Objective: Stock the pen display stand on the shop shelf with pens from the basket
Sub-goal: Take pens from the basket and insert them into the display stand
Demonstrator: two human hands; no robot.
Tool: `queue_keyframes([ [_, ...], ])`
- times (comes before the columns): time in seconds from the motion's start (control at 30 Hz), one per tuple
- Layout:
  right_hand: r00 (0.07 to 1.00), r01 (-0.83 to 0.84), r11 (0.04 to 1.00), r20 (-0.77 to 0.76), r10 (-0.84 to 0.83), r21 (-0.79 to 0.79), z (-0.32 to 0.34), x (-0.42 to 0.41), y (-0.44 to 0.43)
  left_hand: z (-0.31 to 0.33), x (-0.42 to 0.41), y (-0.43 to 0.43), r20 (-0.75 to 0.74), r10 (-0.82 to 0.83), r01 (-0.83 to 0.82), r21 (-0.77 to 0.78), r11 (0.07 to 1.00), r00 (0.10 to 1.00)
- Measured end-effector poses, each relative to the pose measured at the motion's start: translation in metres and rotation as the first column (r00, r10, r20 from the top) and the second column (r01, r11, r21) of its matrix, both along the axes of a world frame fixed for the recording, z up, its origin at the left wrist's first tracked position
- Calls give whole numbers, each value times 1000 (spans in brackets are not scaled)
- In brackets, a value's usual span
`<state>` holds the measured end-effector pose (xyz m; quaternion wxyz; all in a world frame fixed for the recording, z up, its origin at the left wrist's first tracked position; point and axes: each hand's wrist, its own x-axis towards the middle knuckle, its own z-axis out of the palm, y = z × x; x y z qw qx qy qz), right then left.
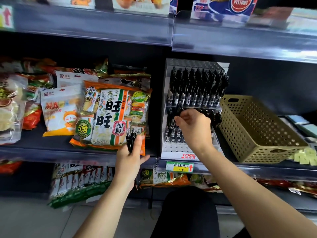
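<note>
A tiered white pen display stand [173,151] stands on the middle shelf. Its upper tier is packed with black pens [197,86], and a few more stand in the lower tier. My right hand [193,127] is over the lower tier, pinching one black pen [176,112] above the holes. To the left of the stand, my left hand [130,158] grips a small bunch of black pens [130,138], tips up, in front of a snack bag. The olive perforated basket [257,129] sits tilted just right of the stand, and no pens show inside it.
Orange and white snack bags [111,115] fill the shelf left of the stand. A green and yellow price tag [180,167] hangs on the shelf edge [51,152] below the stand. More snack packs sit on the shelf below. Small boxes lie right of the basket.
</note>
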<state>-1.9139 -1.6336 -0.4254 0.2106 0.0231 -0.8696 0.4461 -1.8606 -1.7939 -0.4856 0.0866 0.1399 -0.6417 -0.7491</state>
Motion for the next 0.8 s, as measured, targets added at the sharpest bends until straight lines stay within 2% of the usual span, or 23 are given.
queue_keyframes([
  [0.23, 991, -65, 982, 128, 43, 176, -17, -3, -5, 2, 3, 2, 6, -15, 14, 50, 999, 1000],
  [0.4, 985, -63, 979, 170, 29, 196, -21, -7, -8, 5, 5, 1, 13, -55, 54, 66, 996, 998],
  [0.57, 984, -48, 976, 178, 9, 213, -22, -5, -8, 7, 5, 4, 14, -43, 41, 102, 994, 999],
  [0.7, 992, 20, 977, 117, -45, 213, -30, 8, -6, 10, 7, 7, 8, -57, 56, 76, 995, 998],
  [0.77, 997, -13, 980, 81, -3, 196, -31, 18, -5, 10, 8, 9, 11, -77, 76, 69, 995, 997],
  [0.8, 994, -84, 983, 87, 70, 165, -31, 23, -6, 10, 8, 10, 13, -86, 85, 62, 994, 996],
])
